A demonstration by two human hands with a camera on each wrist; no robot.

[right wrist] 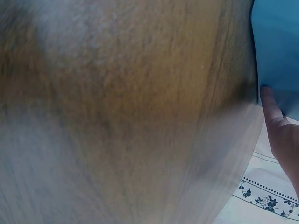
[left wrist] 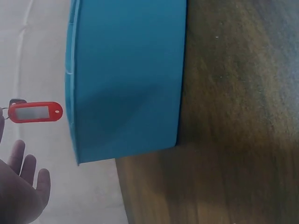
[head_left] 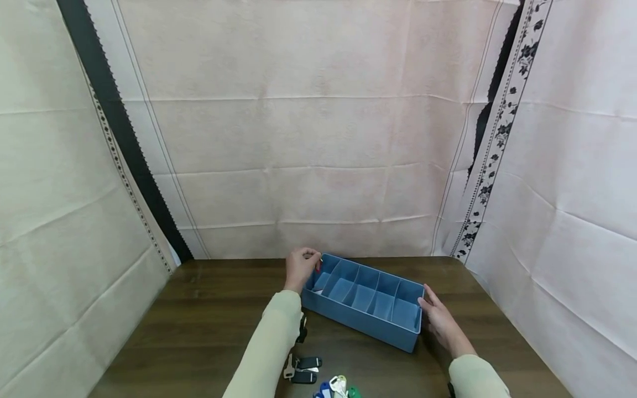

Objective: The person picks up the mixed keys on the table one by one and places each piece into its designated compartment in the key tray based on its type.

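Observation:
A long blue organizer box with several compartments sits slantwise on the table. Over its left end, my left hand pinches a key ring with a red key tag hanging from it. The key on that ring is mostly hidden behind the tag. In the head view, the tag overlaps the leftmost compartment, where a small white piece shows. My right hand holds the box's right end, thumb at the rim and a finger along the outer wall.
Nearer on the brown wooden table lie keys with black heads. Beside them, key tags in blue, white and green are cut by the bottom edge. Pale cloth hangs behind and at both sides.

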